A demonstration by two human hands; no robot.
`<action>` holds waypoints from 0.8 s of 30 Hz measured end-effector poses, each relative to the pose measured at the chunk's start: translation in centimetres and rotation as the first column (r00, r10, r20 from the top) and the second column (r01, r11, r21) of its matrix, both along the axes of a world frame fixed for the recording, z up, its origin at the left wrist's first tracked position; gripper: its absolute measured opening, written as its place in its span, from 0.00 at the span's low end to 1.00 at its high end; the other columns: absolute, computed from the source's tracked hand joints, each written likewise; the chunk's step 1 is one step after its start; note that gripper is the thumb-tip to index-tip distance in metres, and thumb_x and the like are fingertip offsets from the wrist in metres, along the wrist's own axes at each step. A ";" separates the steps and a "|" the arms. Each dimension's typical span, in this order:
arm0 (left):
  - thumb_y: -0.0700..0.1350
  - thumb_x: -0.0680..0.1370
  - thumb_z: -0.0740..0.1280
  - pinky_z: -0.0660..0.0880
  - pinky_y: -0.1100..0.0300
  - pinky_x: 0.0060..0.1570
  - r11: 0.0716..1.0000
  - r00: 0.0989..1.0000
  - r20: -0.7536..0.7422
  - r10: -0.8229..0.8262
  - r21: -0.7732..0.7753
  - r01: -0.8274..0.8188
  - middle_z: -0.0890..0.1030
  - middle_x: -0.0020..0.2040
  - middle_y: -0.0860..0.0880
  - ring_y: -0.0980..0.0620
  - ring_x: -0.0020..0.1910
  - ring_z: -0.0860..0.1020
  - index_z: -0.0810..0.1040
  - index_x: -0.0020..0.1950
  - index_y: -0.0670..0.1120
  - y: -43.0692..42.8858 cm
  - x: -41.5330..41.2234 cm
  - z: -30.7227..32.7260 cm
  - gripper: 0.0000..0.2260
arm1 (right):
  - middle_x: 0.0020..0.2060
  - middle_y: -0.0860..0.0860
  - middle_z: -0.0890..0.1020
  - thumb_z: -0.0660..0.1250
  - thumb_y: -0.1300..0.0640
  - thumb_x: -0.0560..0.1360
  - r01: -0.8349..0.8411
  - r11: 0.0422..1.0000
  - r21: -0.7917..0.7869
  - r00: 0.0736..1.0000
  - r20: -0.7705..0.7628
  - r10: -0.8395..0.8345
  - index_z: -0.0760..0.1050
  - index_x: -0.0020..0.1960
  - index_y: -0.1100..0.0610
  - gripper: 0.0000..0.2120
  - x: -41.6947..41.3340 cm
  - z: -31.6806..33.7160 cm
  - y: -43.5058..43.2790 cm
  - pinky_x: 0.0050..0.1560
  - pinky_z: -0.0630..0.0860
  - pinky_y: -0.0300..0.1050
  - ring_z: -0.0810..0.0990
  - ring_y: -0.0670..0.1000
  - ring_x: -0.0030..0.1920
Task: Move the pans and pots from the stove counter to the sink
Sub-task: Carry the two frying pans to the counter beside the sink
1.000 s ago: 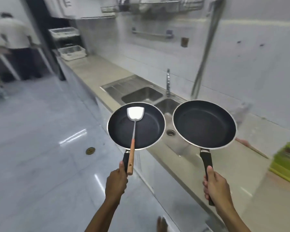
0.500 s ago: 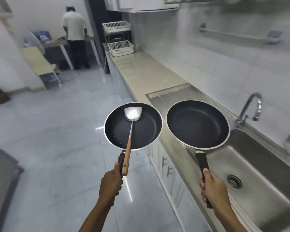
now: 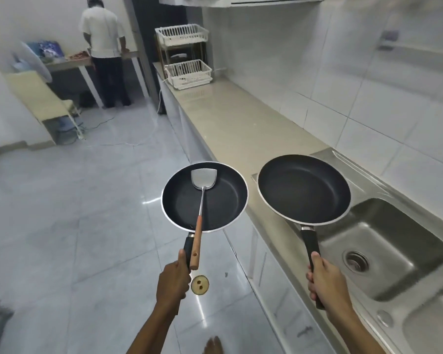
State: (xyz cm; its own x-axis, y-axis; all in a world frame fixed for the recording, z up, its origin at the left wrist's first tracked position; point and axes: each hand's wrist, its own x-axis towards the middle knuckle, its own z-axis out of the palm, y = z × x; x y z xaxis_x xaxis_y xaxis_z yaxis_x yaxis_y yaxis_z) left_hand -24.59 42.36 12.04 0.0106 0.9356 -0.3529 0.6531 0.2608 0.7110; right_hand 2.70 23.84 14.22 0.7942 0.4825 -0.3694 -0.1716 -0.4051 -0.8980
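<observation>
My left hand [image 3: 173, 281] grips the black handle of a small black frying pan [image 3: 225, 198], held level over the floor beside the counter. A metal spatula [image 3: 203, 190] with a wooden handle lies in that pan, its handle sticking out toward my hand. My right hand [image 3: 326, 281] grips the handle of a larger black frying pan [image 3: 303, 189], held above the counter edge and the left end of the steel sink [image 3: 384, 241]. The sink basin lies right of and below this pan, with its drain [image 3: 356, 260] visible.
A long beige counter [image 3: 235, 118] runs away along the tiled wall, with a white two-tier dish rack [image 3: 186, 60] at its far end. A person [image 3: 104, 47] stands at a table at the back left. A round floor drain [image 3: 200, 284] sits below my left hand.
The view has swung left and moved along the counter. The sink now lies at the right beside the larger pan. Both pans stay in my hands, side by side.
</observation>
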 end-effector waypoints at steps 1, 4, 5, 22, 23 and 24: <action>0.66 0.82 0.48 0.71 0.61 0.26 1.000 1.000 0.004 -0.016 -0.009 0.016 0.79 0.31 0.46 0.49 0.29 0.77 0.78 0.37 0.44 3.2 0.4 0.0 0.32 | 0.24 0.52 0.73 0.59 0.49 0.83 0.012 1.000 -0.011 1.000 0.009 -0.012 0.75 0.39 0.61 0.20 0.2 0.0 2.8 0.21 0.66 0.42 0.68 0.51 0.20; 0.66 0.82 0.49 0.71 0.60 0.26 0.999 0.999 0.027 -0.044 -0.011 0.044 0.79 0.31 0.46 0.49 0.29 0.76 0.78 0.38 0.42 12.0 2.5 0.4 0.32 | 0.25 0.53 0.74 0.59 0.49 0.83 0.048 0.999 -0.023 0.999 0.006 -0.047 0.76 0.41 0.65 0.22 1.0 0.5 10.1 0.22 0.67 0.44 0.69 0.52 0.21; 0.65 0.82 0.50 0.71 0.60 0.27 0.998 0.998 0.026 -0.052 -0.016 0.053 0.79 0.31 0.45 0.49 0.29 0.75 0.78 0.39 0.42 14.7 3.3 0.6 0.32 | 0.25 0.53 0.74 0.59 0.49 0.83 0.068 0.997 -0.029 0.998 -0.002 -0.068 0.76 0.41 0.66 0.22 1.4 0.5 12.4 0.23 0.68 0.44 0.69 0.52 0.21; 0.62 0.84 0.50 0.70 0.59 0.27 0.926 0.924 -0.075 -0.376 -0.053 0.373 0.79 0.31 0.44 0.46 0.28 0.77 0.78 0.35 0.42 56.3 26.0 -2.7 0.31 | 0.24 0.53 0.75 0.57 0.49 0.84 0.383 0.918 -0.106 0.924 0.015 -0.383 0.76 0.40 0.64 0.23 14.4 -2.9 46.7 0.24 0.70 0.45 0.71 0.51 0.20; 0.62 0.84 0.50 0.71 0.58 0.27 0.920 0.916 -0.083 -0.393 -0.045 0.390 0.80 0.31 0.44 0.45 0.28 0.77 0.78 0.35 0.42 58.1 27.5 -2.8 0.32 | 0.23 0.53 0.75 0.57 0.50 0.84 0.402 0.909 -0.113 0.915 0.015 -0.403 0.75 0.40 0.64 0.22 14.9 -2.8 48.1 0.24 0.70 0.45 0.71 0.52 0.20; 0.62 0.84 0.50 0.71 0.58 0.27 0.911 0.906 -0.098 -0.412 -0.045 0.409 0.80 0.31 0.43 0.45 0.29 0.78 0.78 0.35 0.42 60.0 29.1 -3.0 0.32 | 0.23 0.53 0.74 0.57 0.50 0.84 0.423 0.899 -0.118 0.905 0.003 -0.425 0.75 0.40 0.64 0.22 15.5 -3.0 49.7 0.24 0.69 0.45 0.71 0.53 0.19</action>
State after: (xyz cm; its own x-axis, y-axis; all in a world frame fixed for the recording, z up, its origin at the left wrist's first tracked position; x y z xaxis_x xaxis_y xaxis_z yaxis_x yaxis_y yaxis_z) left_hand 4.54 102.33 9.09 0.3545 0.8481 -0.3936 0.7751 -0.0311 0.6310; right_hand 18.25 73.58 11.25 0.9052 0.0557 -0.4213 -0.3691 -0.3882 -0.8444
